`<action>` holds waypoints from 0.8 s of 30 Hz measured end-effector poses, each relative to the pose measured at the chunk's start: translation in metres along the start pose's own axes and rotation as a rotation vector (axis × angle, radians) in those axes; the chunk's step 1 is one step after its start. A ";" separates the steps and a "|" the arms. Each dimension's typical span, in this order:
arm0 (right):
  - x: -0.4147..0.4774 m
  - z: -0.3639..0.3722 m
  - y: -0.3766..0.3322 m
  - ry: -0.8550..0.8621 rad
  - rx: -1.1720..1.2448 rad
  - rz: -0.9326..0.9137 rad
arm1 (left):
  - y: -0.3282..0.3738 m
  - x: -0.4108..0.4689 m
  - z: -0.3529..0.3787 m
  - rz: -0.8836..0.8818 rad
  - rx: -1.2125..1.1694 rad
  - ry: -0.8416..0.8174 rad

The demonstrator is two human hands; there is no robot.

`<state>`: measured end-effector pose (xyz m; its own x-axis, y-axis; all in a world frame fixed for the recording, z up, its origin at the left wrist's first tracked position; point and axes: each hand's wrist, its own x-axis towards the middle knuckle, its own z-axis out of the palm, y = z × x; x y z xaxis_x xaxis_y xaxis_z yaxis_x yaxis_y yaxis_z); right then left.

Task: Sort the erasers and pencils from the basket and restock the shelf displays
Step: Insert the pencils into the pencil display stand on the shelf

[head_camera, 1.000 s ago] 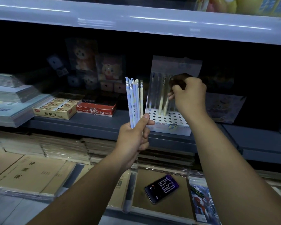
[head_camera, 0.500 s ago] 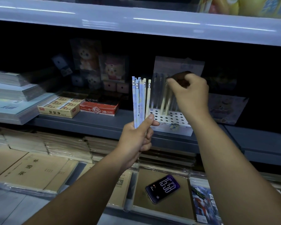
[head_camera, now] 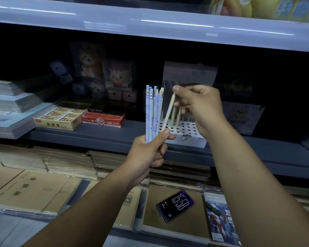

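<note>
My left hand point(head_camera: 149, 150) grips a bunch of several blue and cream pencils point(head_camera: 152, 111) upright in front of the shelf. My right hand point(head_camera: 198, 104) pinches the top of one cream pencil point(head_camera: 168, 113), which leans out of the bunch toward the right. Behind them a white perforated pencil stand point(head_camera: 184, 130) sits on the grey shelf point(head_camera: 96, 135) with a few cream pencils standing in its holes. Boxes of erasers point(head_camera: 58, 119) and a red 2B box point(head_camera: 103, 119) lie to the left on the same shelf.
Stacks of paper pads point(head_camera: 9, 104) fill the shelf's left end. Below, brown exercise books point(head_camera: 30, 189) lie in trays, and a phone point(head_camera: 175, 205) showing 15:58 rests on one. Cartoon packages point(head_camera: 103, 73) stand at the dark back of the shelf. An upper shelf edge point(head_camera: 150, 24) overhangs.
My right hand has left the stand and come back to the bunch, taking hold of one cream pencil's top. My left hand with the bunch has shifted slightly right.
</note>
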<state>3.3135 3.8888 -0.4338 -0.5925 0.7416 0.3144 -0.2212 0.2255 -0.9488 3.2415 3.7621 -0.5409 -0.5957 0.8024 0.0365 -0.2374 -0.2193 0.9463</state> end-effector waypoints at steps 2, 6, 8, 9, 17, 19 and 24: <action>0.004 -0.003 -0.001 0.084 0.064 -0.009 | 0.000 0.000 -0.002 -0.007 0.009 0.001; 0.010 -0.015 -0.006 0.289 0.207 -0.010 | -0.001 0.001 -0.004 -0.018 0.021 0.037; 0.013 -0.020 -0.006 0.363 0.199 -0.035 | -0.002 0.002 -0.005 -0.029 0.022 0.049; 0.014 -0.021 -0.004 0.388 0.172 -0.051 | -0.002 0.002 -0.006 -0.033 0.020 0.050; 0.019 -0.017 0.008 0.443 -0.037 -0.160 | 0.000 0.002 -0.006 -0.040 -0.006 0.031; 0.019 -0.015 0.009 0.432 -0.082 -0.191 | 0.001 0.001 -0.006 -0.040 -0.012 0.022; 0.017 -0.011 0.010 0.367 -0.184 -0.228 | 0.003 0.000 -0.005 -0.039 -0.044 0.011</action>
<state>3.3096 3.9106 -0.4383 -0.2242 0.8271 0.5154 -0.1537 0.4922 -0.8568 3.2369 3.7586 -0.5393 -0.5936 0.8048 -0.0041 -0.2942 -0.2122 0.9319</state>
